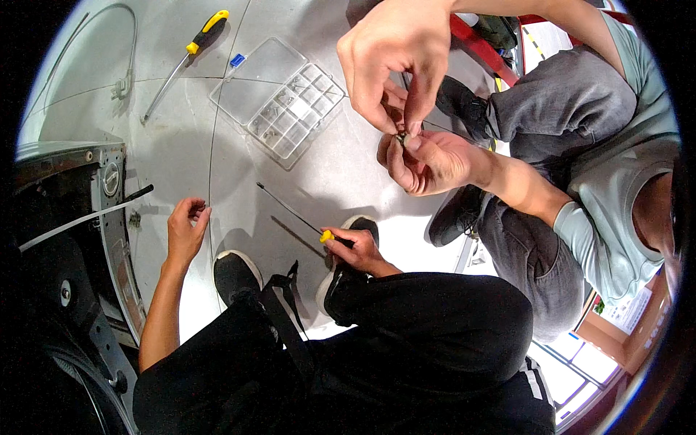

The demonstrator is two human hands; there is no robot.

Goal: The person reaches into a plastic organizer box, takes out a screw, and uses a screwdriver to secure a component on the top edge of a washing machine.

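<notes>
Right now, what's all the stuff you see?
Screwdriver: one, yellow-black, floor, top left
Second screwdriver: one, yellow collar, centre
Case: one, clear, upper middle
Plug cable: one, grey, upper left
Metal housing: one, black-grey, left
Tube: one, whitish, left
Co-worker: one, greyish clothes, right
Tiny piece: one, colour unclear, in co-worker's hands
Box: one, brown, lower right
Wearer's shoes: two, black, centre
Wearer's trousers: one pair, black, bottom
Left hand: one, bare, left
Right hand: one, bare, gripping second screwdriver

We see one screwdriver [293, 211] with a long, thin, dark shaft and a yellow collar [326, 236]. Its rear part is mostly hidden inside our right hand [360, 251]. It is held aslant above the grey floor [174, 156], with its tip pointing forward and to our left.
</notes>
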